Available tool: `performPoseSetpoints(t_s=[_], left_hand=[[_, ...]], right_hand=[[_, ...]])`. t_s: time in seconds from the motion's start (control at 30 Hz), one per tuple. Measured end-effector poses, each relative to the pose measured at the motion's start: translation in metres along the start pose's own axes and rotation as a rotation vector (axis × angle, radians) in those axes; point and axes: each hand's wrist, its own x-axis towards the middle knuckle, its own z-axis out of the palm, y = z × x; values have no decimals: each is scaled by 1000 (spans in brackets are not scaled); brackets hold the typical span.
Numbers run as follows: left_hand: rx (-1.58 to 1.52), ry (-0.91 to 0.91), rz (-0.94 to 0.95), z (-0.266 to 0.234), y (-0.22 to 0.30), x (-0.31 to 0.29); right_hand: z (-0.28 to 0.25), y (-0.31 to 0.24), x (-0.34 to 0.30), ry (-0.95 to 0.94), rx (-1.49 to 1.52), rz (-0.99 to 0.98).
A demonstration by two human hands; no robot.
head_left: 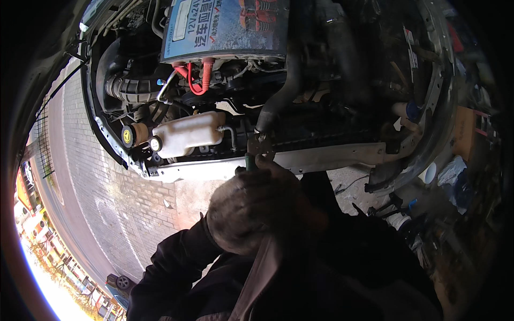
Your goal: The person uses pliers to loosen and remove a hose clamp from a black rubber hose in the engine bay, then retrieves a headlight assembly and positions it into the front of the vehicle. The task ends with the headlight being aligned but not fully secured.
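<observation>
In front of my body both hands are pressed together around green-handled pliers (250,162). My left hand (241,211), in a dirty dark glove, is closed over the handles. My right hand (302,200) lies against it, closed too, mostly in shadow. The metal jaws (260,145) of the pliers point away from me, up to the lower end of a thick black hose (278,104). A clamp seems to sit at that hose end, but it is too small to make out well. Much of the handles is hidden by my fingers.
A white plastic reservoir (187,134) stands left of the hose. A boxed unit with red cables (206,75) rests over the engine. The pale front crossbar (321,157) runs between me and the engine. Tools and a cardboard box (463,134) lie at right.
</observation>
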Motion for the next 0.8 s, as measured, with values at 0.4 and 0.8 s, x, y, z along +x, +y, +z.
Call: performPoseSetpoints(t_s=[0.4,0.8], left_hand=[[199,159,-260,9,-86,-16],[-2,56,-780,15,-109,6]], right_hand=[[38,-56,-20,236,-447,107],[-41,-118,58,288,-1676,-427]])
